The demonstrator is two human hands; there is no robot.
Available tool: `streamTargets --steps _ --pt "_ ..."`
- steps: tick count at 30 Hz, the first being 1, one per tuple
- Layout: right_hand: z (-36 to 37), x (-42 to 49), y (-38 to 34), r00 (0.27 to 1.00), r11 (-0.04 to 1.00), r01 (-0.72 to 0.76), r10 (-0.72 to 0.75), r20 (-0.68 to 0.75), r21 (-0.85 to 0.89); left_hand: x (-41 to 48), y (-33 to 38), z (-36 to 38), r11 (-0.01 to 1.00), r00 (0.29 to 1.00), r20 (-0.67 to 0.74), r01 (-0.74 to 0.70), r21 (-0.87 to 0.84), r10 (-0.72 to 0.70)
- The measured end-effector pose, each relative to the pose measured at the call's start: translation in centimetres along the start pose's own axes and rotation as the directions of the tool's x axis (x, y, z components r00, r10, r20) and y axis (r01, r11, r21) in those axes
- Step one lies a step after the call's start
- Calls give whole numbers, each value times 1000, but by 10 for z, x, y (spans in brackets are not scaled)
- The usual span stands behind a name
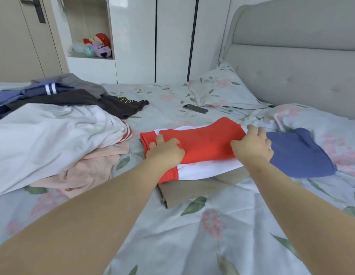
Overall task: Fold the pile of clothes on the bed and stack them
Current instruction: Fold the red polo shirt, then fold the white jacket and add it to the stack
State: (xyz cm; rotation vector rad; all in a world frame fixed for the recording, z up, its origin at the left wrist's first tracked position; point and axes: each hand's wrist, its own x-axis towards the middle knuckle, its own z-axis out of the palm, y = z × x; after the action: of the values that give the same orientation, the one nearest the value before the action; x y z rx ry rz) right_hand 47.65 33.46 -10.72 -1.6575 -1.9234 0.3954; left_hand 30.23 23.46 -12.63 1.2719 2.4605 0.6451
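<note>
Two bare forearms reach out across a bed (192, 241) dressed in a pale floral sheet. A folded tan garment (192, 188) lies nearest, and a red-and-white garment (204, 143) rests on top of it in the middle of the mattress. The left hand (165, 150) sits on the red cloth at its left end, fingers bent and bunching the fabric under them. The left wrist covers part of the red waistband. The right hand (252, 146) curls its fingers over the garment's right edge and grips it, hiding where that edge meets a blue garment (297, 155) lying just beside it on the sheet.

To the left, the unfolded pile takes up that side of the bed. A pink piece (87, 173) lies lowest at the front and a large white piece (49, 139) is heaped over it. Behind them lie a dark brown top (81, 100), a blue piece with white stripes (47, 89) and a grey one (79, 82). The heap blocks any view of the mattress beneath it.

Beyond the hands a black phone (195, 108) lies flat on the sheet, near a floral pillow (222, 90) propped at the padded grey headboard (291, 56). White wardrobe doors (172, 36) line the far wall. Plush toys (99, 46) sit in an open niche beside them, and a beige door (16, 40) stands at far left.
</note>
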Motion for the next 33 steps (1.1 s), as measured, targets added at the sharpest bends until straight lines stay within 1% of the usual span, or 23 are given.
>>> streamTargets --steps 1,2,3,4,6,7,9,12,13,17,18,19,21,23,25,27,29,31,32,33 --pt "3 0 -5 983 987 155 -159 -93 -46 -2 0 1 995 996 -61 -53 81 58" --pt "7 0 -10 947 951 293 -303 -104 -102 -3 0 3 983 985 -100 -125 132 139" --pt "12 1 -12 919 910 383 -393 -34 -160 -4 -2 6 970 973 -101 -190 152 206" --pt "19 3 -11 910 887 415 -409 75 -203 -6 -5 10 966 970 -75 -220 136 232" --pt "33 8 -1 915 898 355 -278 293 -259 -9 -13 19 976 981 -16 -190 108 192" --pt "40 9 6 910 912 316 -212 357 -263 -11 -18 24 977 984 -11 -176 123 179" --pt "52 9 19 903 931 273 -162 397 -243 -16 -23 35 969 983 -24 -174 172 181" --pt "59 5 27 911 939 256 -156 381 -229 -23 -27 48 961 978 -63 -182 209 199" --pt "59 3 26 913 940 249 -148 380 -233 -24 -28 49 960 978 -58 -185 209 201" --pt "51 -10 10 928 952 196 -103 359 -234 -27 -34 35 970 977 33 -213 118 210" --pt "48 -18 3 936 956 194 -114 333 -219 -30 -39 29 968 973 19 -232 91 232" --pt "46 -27 -6 943 956 216 -151 297 -199 -35 -46 22 962 964 -30 -260 82 263" --pt "46 -50 -25 932 932 332 -299 206 -147 -47 -70 6 945 928 -193 -297 137 320" --pt "52 -81 -46 876 880 472 -463 137 -44 -62 -104 -11 940 905 -281 -264 216 319" --pt "66 -115 -71 812 820 568 -572 119 65 -78 -143 -25 946 918 -300 -180 270 260" --pt "87 -148 -96 776 796 592 -605 180 126 -94 -183 -35 948 933 -316 -73 310 175" --pt "113 -178 -118 735 787 596 -615 286 161 -108 -221 -41 951 928 -357 12 309 104" --pt "140 -203 -135 692 791 566 -609 387 232 -118 -249 -48 958 906 -419 62 280 64" --pt "153 -212 -140 677 794 556 -604 420 245 -121 -260 -52 964 886 -461 76 254 51" --pt "164 -218 -144 673 793 571 -600 432 212 -121 -270 -57 969 862 -505 81 232 48"
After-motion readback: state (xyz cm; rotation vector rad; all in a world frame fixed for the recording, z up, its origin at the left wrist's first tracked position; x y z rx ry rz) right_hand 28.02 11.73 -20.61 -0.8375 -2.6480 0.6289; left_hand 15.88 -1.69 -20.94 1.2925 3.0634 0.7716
